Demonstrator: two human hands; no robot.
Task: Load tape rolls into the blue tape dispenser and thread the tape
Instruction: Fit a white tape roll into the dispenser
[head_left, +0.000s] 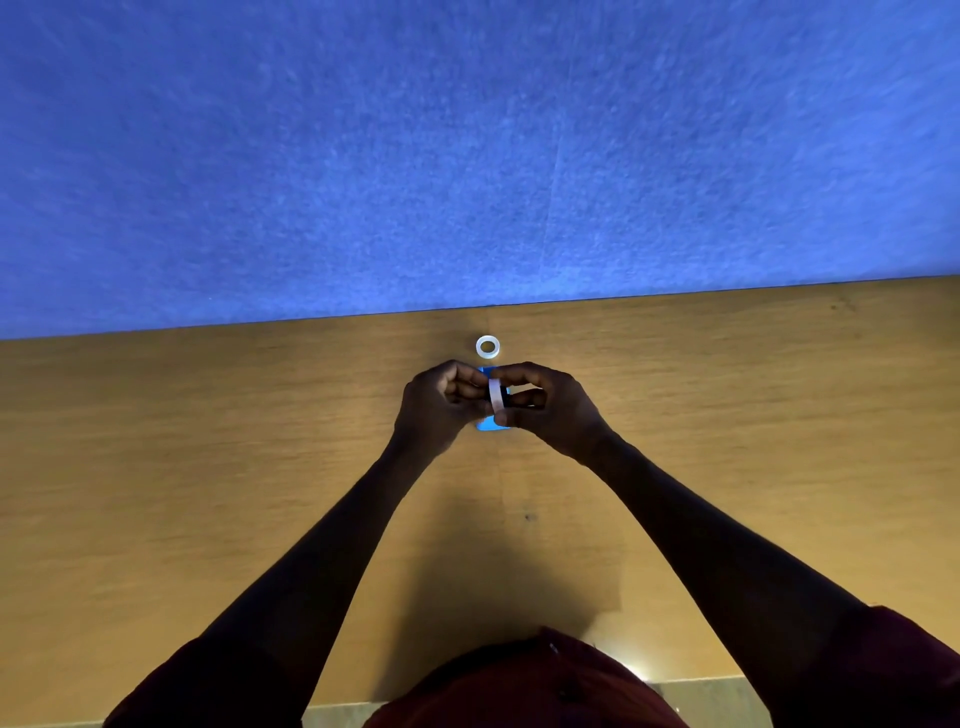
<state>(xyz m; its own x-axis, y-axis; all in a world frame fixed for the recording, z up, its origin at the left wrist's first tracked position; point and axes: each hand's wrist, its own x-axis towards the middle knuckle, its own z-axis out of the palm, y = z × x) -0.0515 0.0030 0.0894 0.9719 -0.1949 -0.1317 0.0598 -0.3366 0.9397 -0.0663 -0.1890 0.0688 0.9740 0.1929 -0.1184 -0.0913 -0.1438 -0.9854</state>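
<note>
A white tape roll (496, 396) stands on edge between my two hands, above the blue tape dispenser (491, 425), which lies on the wooden table and is mostly hidden by my fingers. My left hand (441, 405) pinches the roll from the left. On the right side my right hand (545, 402) grips the same roll with thumb and fingers. A second white tape roll (488, 347) lies flat on the table just beyond the dispenser, apart from both hands.
The wooden table (208, 467) ends at a blue felt partition wall (467, 156) close behind the spare roll. My dark red shirt fills the bottom edge of the view.
</note>
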